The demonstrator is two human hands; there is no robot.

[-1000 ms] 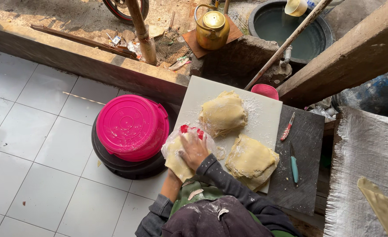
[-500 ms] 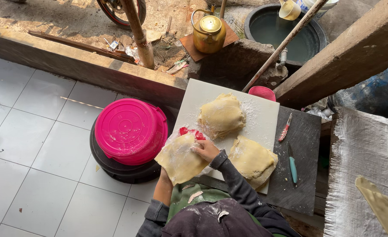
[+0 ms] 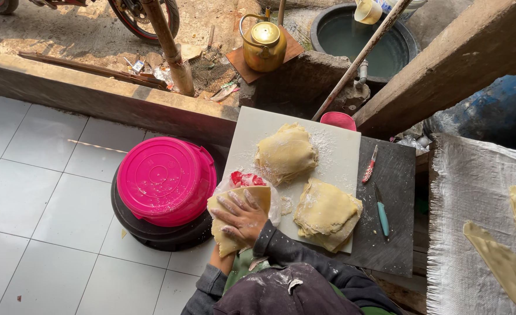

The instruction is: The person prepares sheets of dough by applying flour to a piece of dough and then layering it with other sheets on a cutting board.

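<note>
Right hand point(image 3: 241, 217) flat on thin, pale-yellow dough sheet point(image 3: 230, 214), edges folded.

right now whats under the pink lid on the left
The pink lid sits on a black tub; only the tub's dark rim and side show beneath it. What the tub holds is covered by the lid, so it cannot be seen.

White board point(image 3: 252, 131) crowded by dough stacks point(image 3: 285, 153); tiled floor point(image 3: 42, 175) open.

The left hand point(image 3: 220, 263) is mostly buried under the dough sheet point(image 3: 234, 219), so its grip can't be made out. Bike wheel point(image 3: 144, 14) gets cropped up top.
</note>
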